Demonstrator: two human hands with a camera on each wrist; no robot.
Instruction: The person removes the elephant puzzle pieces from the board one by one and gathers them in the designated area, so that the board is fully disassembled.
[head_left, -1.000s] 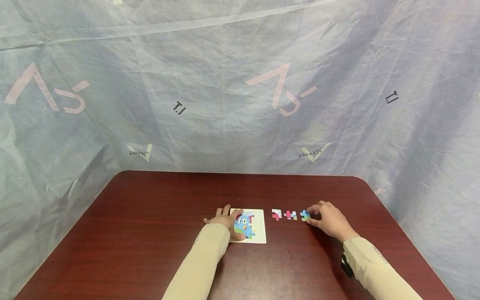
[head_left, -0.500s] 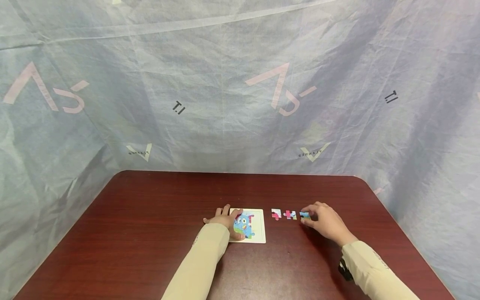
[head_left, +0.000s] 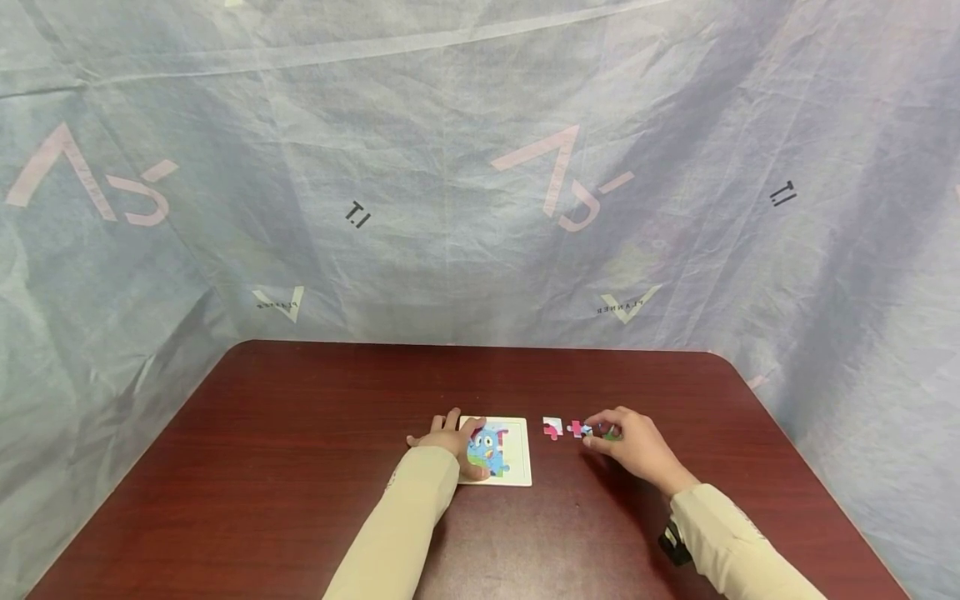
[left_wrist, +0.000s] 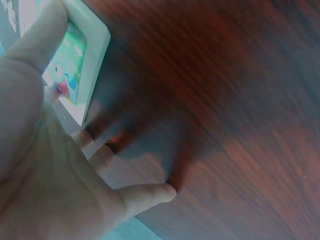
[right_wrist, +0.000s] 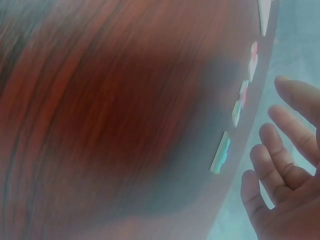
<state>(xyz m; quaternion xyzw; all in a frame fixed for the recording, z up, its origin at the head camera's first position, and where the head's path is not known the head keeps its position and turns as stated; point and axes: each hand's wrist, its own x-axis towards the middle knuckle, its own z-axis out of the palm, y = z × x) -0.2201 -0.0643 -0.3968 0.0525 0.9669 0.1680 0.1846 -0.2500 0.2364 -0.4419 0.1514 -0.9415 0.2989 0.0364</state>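
Note:
My left hand [head_left: 448,447] lies spread over the left side of a white puzzle tray [head_left: 519,479], thumb and index finger on it, other fingers on the table. Inside the tray is a partly assembled blue cartoon picture [head_left: 489,450]. My right hand [head_left: 637,442], fingers slightly bent, hovers at the middle loose piece [head_left: 576,428], with a blue-green piece [right_wrist: 220,154] lying flat on the table below the hand. Further left lies a pink and white piece [head_left: 552,427]. In the right wrist view the right hand [right_wrist: 287,170] holds nothing and stands apart from the pieces.
The dark red wooden table [head_left: 300,417] extends around the tray and pieces. Grey printed cloth [head_left: 450,250] hangs behind it and at both sides. A black strap device [head_left: 674,543] sits at the right wrist.
My right hand has moved left from the blue-green piece to the middle piece, and its fingertips now overlap that one in the head view. The left hand and tray have stayed put.

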